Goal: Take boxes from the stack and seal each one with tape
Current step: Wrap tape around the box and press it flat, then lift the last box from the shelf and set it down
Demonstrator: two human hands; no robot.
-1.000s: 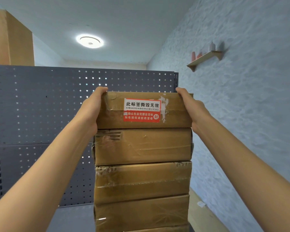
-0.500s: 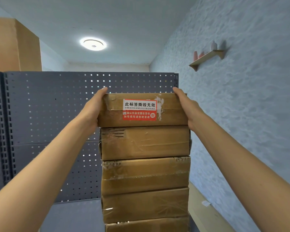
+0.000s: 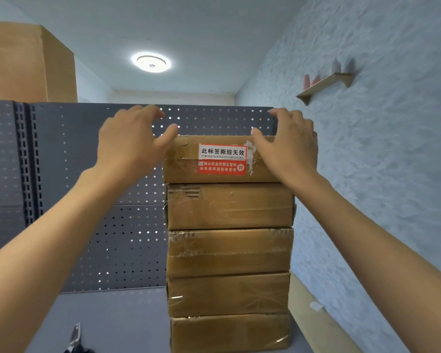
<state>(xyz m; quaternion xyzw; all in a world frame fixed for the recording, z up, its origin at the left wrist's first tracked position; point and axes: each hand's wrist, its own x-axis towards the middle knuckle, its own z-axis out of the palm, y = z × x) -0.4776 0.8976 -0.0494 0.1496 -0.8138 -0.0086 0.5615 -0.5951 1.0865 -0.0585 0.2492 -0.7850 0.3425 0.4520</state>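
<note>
Above the top box [image 3: 214,159], both hands, left [image 3: 130,141] and right [image 3: 288,146], hover spread, seemingly gripping nothing.

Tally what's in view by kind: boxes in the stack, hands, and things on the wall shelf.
Boxes: 5, from the top box with the red label down to the lowest box, which the frame cuts off.
Hands: 2, the left hand and the right hand, both at the top box's upper corners.
Shelf items: too blurred to count.
Total: 7
</note>
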